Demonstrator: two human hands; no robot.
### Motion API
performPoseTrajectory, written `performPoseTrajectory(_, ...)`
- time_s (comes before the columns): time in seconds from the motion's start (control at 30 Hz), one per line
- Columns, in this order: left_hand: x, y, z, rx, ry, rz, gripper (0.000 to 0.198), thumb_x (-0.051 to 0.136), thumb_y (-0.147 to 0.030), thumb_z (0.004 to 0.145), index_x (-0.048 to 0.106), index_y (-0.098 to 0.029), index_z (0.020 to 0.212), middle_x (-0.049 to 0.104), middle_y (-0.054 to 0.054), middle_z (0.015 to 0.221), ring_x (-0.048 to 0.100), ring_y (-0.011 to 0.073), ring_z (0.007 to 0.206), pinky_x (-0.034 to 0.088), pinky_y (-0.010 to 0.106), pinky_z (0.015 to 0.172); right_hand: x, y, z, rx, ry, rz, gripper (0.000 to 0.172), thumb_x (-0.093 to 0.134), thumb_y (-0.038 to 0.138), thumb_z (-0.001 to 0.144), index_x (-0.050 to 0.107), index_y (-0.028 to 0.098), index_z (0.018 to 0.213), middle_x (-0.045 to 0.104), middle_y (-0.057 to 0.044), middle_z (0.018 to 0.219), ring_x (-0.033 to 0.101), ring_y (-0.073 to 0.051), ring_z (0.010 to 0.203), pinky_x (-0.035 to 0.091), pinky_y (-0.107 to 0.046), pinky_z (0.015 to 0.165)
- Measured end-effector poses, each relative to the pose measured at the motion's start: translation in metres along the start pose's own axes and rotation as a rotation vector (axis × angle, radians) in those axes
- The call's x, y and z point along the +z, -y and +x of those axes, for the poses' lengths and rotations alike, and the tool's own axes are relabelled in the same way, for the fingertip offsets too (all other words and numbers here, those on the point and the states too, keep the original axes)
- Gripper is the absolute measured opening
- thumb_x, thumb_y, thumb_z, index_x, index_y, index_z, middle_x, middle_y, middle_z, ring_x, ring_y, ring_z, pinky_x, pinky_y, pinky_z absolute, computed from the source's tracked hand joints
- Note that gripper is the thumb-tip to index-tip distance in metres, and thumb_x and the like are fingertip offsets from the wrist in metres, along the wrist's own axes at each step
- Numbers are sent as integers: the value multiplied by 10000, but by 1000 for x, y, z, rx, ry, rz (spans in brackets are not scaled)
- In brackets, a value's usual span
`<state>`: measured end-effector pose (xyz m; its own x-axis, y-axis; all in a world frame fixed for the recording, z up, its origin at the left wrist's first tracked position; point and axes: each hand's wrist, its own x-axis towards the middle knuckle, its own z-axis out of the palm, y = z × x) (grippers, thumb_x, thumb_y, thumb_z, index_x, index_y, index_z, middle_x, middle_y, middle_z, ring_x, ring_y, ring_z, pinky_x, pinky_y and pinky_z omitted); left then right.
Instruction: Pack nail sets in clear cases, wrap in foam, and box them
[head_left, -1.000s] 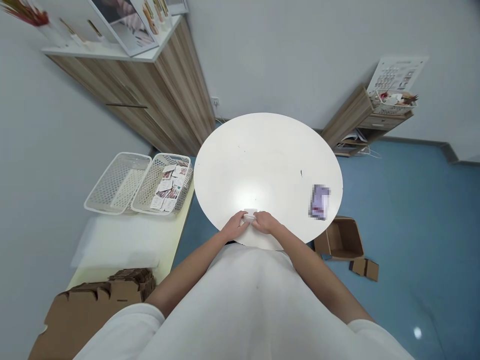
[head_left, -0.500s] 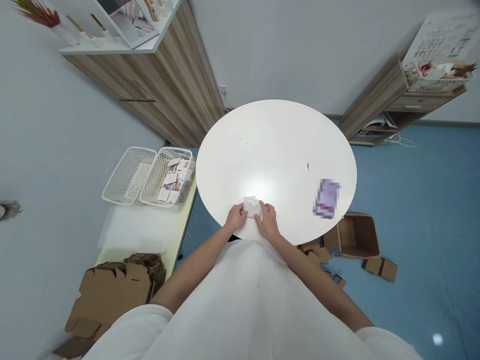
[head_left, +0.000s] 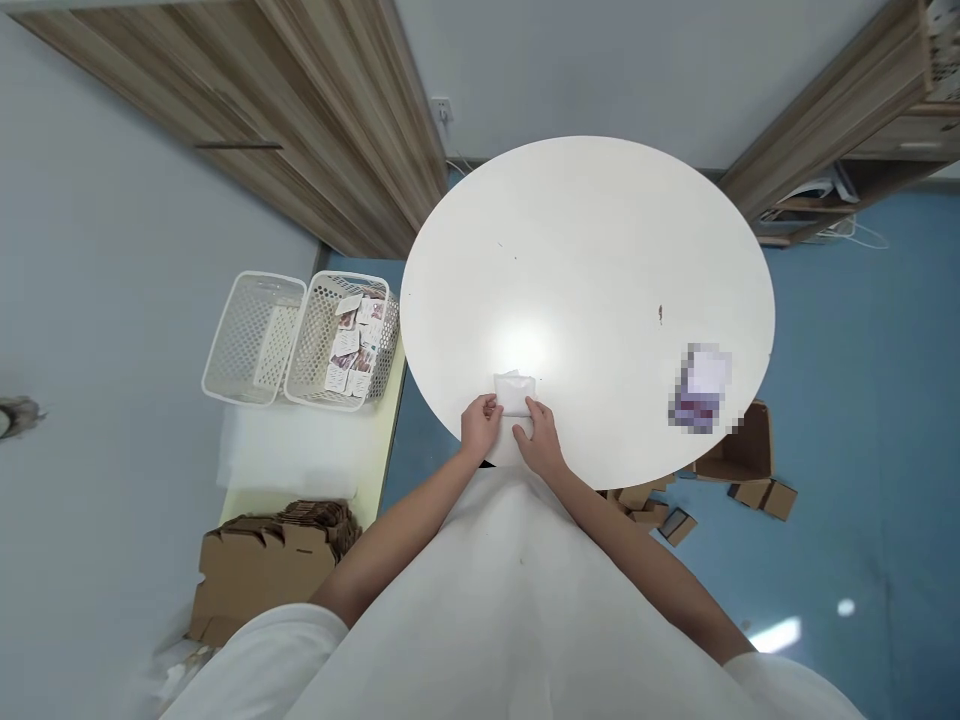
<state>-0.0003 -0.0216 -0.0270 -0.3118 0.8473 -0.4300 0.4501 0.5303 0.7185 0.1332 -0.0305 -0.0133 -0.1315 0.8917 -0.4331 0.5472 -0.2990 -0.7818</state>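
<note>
A small, flat white packet lies near the front edge of the white oval table. It looks like folded paper or thin film; which one I cannot tell. My left hand is closed at the packet's lower left corner, fingertips curled and pinching its edge. On the other side, my right hand has thumb and forefinger apart. The forefinger touches the packet's lower right corner, while the thumb rests just below it. What is inside the packet is hidden.
A blurred purple and white item lies at the table's right. Left of the table, a white basket of printed cards stands beside another basket. Flattened cardboard boxes are stacked nearby. An open carton sits on the floor.
My view has tilted down and come closer to the table. My right hand's thumb has come off the packet, and more of the packet's face shows between my hands.
</note>
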Motion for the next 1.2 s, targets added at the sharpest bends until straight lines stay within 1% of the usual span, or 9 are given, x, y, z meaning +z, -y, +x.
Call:
performPoseTrajectory(0.07, -17, 8, 13, 6, -31, -26, 257, 540, -244, 763, 561, -174, 1009, 629, 67, 927, 598, 156, 791, 500, 329, 751, 13, 16, 15, -24, 19, -28, 552, 440, 295, 774, 321, 221, 1308, 338, -100, 1306, 320, -222, 1240, 357, -401, 979)
performPoseTrajectory(0.2, -59, 24, 45, 35, -99, -54, 294, 531, -265, 769, 549, -157, 1043, 619, 91, 993, 592, 174, 878, 503, 335, 783, 47, 51, 53, -70, 60, -60, 540, 455, 307, 770, 351, 228, 1295, 367, -97, 1317, 365, -227, 1212, 376, -416, 962)
performPoseTrajectory(0.37, -105, 35, 92, 177, -151, 24, 344, 490, -205, 774, 519, -176, 1115, 561, 88, 1145, 530, 198, 1049, 450, 371, 901, 90, 97, 99, -111, 63, -77, 562, 474, 299, 757, 349, 219, 1299, 384, -90, 1327, 376, -235, 1210, 354, -433, 979)
performPoseTrajectory(0.47, -121, 37, 116, 241, -168, 74, 377, 483, -195, 773, 500, -163, 1149, 507, 97, 1225, 455, 213, 1149, 386, 386, 978, 105, 117, 118, -113, 61, -109, 588, 486, 304, 749, 340, 181, 1305, 366, -105, 1342, 343, -238, 1236, 338, -430, 997)
performPoseTrajectory(0.57, -128, 38, 127, 275, -139, 83, 398, 476, -193, 776, 479, -154, 1173, 485, 99, 1248, 426, 215, 1174, 343, 389, 1012, 112, 126, 127, -111, 39, -144, 590, 482, 303, 754, 335, 159, 1307, 353, -112, 1350, 297, -233, 1268, 318, -425, 1015)
performPoseTrajectory(0.83, -124, 41, 119, 271, -61, 48, 495, 449, -216, 806, 334, -186, 1287, 337, 94, 1365, 304, 220, 1264, 307, 403, 1032, 110, 121, 125, -141, 53, -156, 597, 467, 279, 763, 285, 215, 1329, 309, -78, 1381, 241, -220, 1294, 287, -445, 1030)
performPoseTrajectory(1.0, -120, 45, 111, 308, -36, -22, 591, 433, -203, 815, 185, -205, 1351, 132, 91, 1452, 148, 228, 1330, 260, 415, 1052, 107, 113, 122, -145, 77, -99, 689, 503, 294, 742, 198, 251, 1358, 130, -59, 1447, 126, -244, 1328, 262, -471, 1028)
performPoseTrajectory(1.1, -120, 47, 94, 303, -39, -61, 637, 436, -215, 816, 117, -217, 1368, 52, 87, 1468, 86, 237, 1341, 234, 432, 1058, 102, 109, 114, -147, 121, -22, 750, 504, 321, 746, 92, 295, 1373, 54, -44, 1458, 195, -250, 1304, 287, -474, 1008)
performPoseTrajectory(1.2, -118, 49, 65, 281, -64, -68, 646, 448, -245, 816, 117, -206, 1370, 56, 99, 1468, 93, 246, 1340, 239, 433, 1054, 92, 107, 96, -149, 164, 50, 763, 510, 326, 746, 75, 302, 1372, 88, -60, 1446, 334, -232, 1225, 360, -431, 962)
